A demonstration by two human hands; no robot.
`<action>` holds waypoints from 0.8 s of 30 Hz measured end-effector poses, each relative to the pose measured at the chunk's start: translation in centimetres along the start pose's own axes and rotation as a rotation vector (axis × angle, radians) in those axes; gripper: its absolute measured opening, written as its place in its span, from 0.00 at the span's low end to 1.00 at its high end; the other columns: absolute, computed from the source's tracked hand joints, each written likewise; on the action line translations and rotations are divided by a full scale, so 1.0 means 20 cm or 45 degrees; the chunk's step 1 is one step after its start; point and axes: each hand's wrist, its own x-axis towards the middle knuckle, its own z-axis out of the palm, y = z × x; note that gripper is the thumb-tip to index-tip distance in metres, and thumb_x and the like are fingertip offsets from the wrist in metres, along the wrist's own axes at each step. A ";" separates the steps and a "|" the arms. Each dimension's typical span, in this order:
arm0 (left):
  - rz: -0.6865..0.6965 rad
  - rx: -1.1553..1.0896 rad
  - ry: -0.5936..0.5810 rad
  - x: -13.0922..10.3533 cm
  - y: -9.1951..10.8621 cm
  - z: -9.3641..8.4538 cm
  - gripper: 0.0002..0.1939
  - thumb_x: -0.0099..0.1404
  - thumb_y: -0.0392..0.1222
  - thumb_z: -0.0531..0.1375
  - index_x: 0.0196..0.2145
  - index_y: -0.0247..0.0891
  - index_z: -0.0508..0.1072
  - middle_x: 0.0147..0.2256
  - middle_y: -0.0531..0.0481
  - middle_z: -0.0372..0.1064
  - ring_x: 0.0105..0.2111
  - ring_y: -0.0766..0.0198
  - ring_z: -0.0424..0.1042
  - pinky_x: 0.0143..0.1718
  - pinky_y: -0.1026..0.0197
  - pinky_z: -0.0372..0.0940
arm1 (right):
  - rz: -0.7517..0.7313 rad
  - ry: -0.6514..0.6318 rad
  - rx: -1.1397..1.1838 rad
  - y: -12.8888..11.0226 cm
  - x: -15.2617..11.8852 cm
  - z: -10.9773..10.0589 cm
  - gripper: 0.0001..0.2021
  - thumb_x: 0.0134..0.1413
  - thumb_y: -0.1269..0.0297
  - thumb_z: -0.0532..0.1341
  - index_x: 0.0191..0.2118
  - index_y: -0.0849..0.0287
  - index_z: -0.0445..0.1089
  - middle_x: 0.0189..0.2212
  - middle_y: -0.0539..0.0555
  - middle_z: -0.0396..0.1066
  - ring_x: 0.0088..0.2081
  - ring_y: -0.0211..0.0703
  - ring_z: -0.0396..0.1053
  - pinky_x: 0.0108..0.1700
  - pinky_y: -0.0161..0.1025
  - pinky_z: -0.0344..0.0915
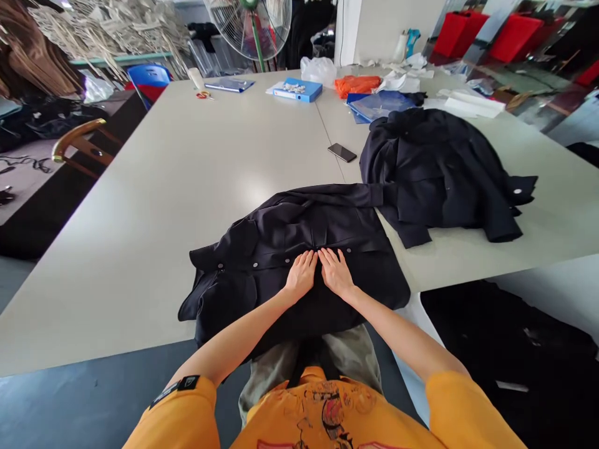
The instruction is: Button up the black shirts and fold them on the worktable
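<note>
A dark navy jacket [276, 234] lies on the table in front of me, its collar to the left and its hem to the right. Silver buttons run along its front. My left hand [303, 274] and my right hand [335, 272] are side by side at the middle of the buttoned front edge, fingertips nearly meeting. Both pinch the fabric there, with the thumbs mostly hidden. Small creases run up from the fingertips. One sleeve stretches along the far side towards a second dark jacket [435, 168], which lies heaped on the right.
A phone [342, 152] lies beyond the jackets. Farther back are a blue box file [298, 90], an orange plastic bag [357, 85], a blue folder [381, 105] and scissors [204, 95]. A fan [253, 28] stands behind the table [154, 206]. Dark cloth [510, 355] is piled below right.
</note>
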 end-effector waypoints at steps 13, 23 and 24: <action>0.000 0.081 -0.173 0.01 0.08 -0.02 0.31 0.69 0.30 0.46 0.69 0.23 0.55 0.67 0.28 0.55 0.68 0.45 0.54 0.67 0.42 0.54 | -0.005 -0.060 -0.066 -0.05 -0.02 -0.03 0.28 0.70 0.64 0.47 0.70 0.71 0.53 0.69 0.67 0.54 0.68 0.60 0.51 0.67 0.65 0.49; -0.039 0.129 -0.192 0.02 0.15 -0.05 0.32 0.69 0.29 0.47 0.70 0.25 0.52 0.68 0.26 0.52 0.68 0.40 0.53 0.64 0.38 0.56 | 0.021 -0.094 -0.108 -0.07 -0.04 -0.04 0.30 0.66 0.67 0.49 0.71 0.69 0.51 0.69 0.68 0.53 0.69 0.61 0.50 0.67 0.65 0.50; -0.039 0.124 -0.190 0.02 0.15 -0.05 0.32 0.69 0.29 0.47 0.70 0.25 0.52 0.67 0.25 0.52 0.68 0.40 0.53 0.64 0.38 0.57 | 0.024 -0.093 -0.110 -0.07 -0.04 -0.04 0.30 0.65 0.68 0.49 0.71 0.68 0.51 0.69 0.68 0.53 0.69 0.61 0.50 0.67 0.66 0.50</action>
